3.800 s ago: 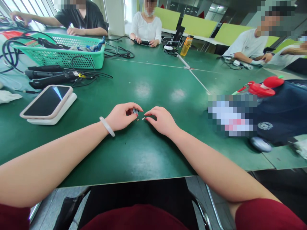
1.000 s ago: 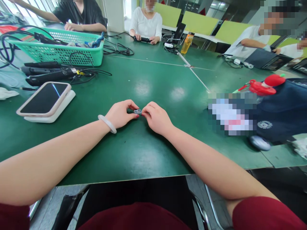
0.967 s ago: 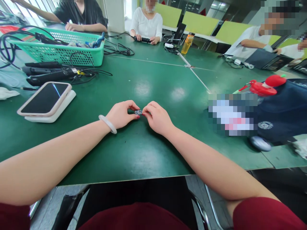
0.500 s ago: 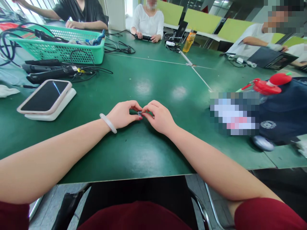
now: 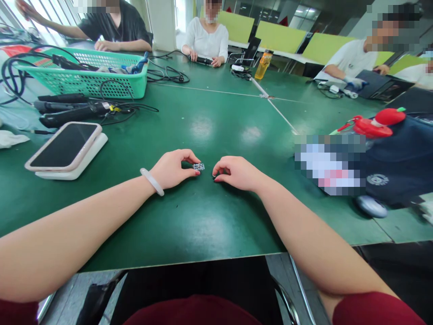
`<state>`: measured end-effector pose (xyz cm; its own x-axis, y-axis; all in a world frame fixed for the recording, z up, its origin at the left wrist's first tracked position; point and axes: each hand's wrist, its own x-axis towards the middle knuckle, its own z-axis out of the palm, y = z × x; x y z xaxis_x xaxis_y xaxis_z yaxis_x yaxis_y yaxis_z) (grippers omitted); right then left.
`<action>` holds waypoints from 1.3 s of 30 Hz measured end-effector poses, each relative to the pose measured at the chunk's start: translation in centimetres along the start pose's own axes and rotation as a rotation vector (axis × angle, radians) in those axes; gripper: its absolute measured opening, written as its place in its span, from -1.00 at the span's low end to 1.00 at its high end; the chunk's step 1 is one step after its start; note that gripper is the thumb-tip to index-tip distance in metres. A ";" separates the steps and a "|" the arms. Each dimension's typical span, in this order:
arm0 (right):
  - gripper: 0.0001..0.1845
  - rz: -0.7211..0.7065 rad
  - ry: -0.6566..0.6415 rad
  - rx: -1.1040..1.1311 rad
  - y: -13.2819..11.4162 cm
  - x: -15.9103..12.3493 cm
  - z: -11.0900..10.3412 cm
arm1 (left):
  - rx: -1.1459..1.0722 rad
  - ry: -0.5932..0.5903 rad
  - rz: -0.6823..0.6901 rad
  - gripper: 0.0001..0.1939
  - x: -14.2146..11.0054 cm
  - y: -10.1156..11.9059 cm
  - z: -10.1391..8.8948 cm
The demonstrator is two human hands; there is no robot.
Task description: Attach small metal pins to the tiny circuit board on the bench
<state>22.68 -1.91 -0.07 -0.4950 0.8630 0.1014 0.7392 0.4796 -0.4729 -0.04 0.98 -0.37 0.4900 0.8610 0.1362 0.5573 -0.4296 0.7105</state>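
Note:
My left hand (image 5: pixel 171 169), with a pale bangle (image 5: pixel 152 181) on its wrist, pinches a small flat grey piece with a black-and-white pattern (image 5: pixel 199 167) between thumb and fingers; its exact kind is too small to make out. A short gap to the right of it, my right hand (image 5: pixel 240 173) is closed in a pinch on a tiny dark piece (image 5: pixel 214 177), mostly covered by the fingertips. Both hands are just over the green tabletop (image 5: pixel 162 234), and the two pieces are apart.
At left are a phone (image 5: pixel 64 144) lying on a white box, black handheld devices (image 5: pixel 71 113) and a green basket (image 5: pixel 91 83) of cables. A dark bag (image 5: pixel 392 162), a mouse (image 5: pixel 371 206) and a red-lidded bottle (image 5: pixel 372 127) are at right. Several people sit around the table.
My right hand has drawn away to the right from the grey piece, with a tiny dark piece in its fingers. My left hand still holds the grey piece, now more exposed. The view has shifted slightly.

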 end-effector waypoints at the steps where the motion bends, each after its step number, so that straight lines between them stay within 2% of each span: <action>1: -0.96 -0.005 -0.008 -0.006 0.0 0.1 0.1 | 0.003 -0.005 0.001 -0.77 0.0 0.0 0.0; 6: -0.92 -0.040 0.038 -0.005 -0.3 0.3 0.4 | 0.034 -0.017 0.011 -0.75 0.1 -0.1 0.0; 12: -0.93 0.051 0.214 0.304 -1.5 0.2 0.4 | 0.050 -0.018 0.029 -0.74 0.1 -0.1 -0.1; 15: -0.95 0.016 0.375 0.417 -1.7 0.3 0.8 | 0.040 -0.022 0.039 -0.75 0.1 0.0 -0.1; 18: -0.83 -0.033 0.473 0.409 -1.6 0.5 1.1 | 0.022 -0.026 0.052 -0.74 0.2 -0.1 -0.1; 21: -0.78 -0.063 0.452 0.336 -1.6 0.6 1.3 | -0.003 -0.025 0.060 -0.72 0.3 -0.2 -0.1; 26: -0.87 -0.024 0.419 0.267 -2.1 0.7 1.8 | -0.084 -0.010 0.045 -0.70 0.4 -0.4 -0.1; 32: -0.88 -0.125 0.455 0.287 -2.2 0.9 2.1 | -0.227 -0.018 0.037 -0.69 0.4 -0.1 -0.1; 39: -0.90 -0.115 0.496 0.310 -2.4 0.8 2.0 | -0.323 -0.018 0.019 -0.71 0.3 0.2 -0.2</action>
<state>19.58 -2.70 -0.63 -0.2366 0.8154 0.5283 0.4887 0.5699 -0.6607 0.12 1.23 -0.07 0.5118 0.8475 0.1408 0.3078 -0.3340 0.8909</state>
